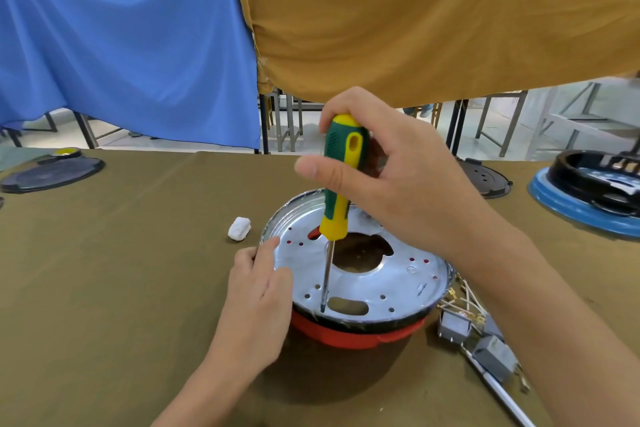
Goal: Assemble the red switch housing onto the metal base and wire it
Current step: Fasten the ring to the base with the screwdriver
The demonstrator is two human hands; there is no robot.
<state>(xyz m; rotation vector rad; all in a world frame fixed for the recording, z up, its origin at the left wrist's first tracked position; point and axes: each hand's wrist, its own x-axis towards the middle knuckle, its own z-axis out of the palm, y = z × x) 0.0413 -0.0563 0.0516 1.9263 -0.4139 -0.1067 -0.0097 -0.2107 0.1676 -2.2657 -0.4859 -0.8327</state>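
Note:
A round shiny metal base (pixel 398 281) with several holes lies on top of a red housing (pixel 349 334) on the olive table. My right hand (pixel 391 177) grips the green-and-yellow handle of a screwdriver (pixel 337 191), held nearly upright. Its tip touches the plate near the front edge, beside an oblong slot. My left hand (pixel 259 291) rests on the plate's left rim, thumb and fingers over its edge. Grey switch blocks with thin wires (pixel 474 326) lie just right of the housing.
A white crumpled lump (pixel 239 228) sits left of the base. A dark lid (pixel 52 173) lies far left, another dark lid (pixel 485 178) behind my right wrist, and a black part on a blue ring (pixel 588 198) at far right. Blue and mustard cloths hang behind the table.

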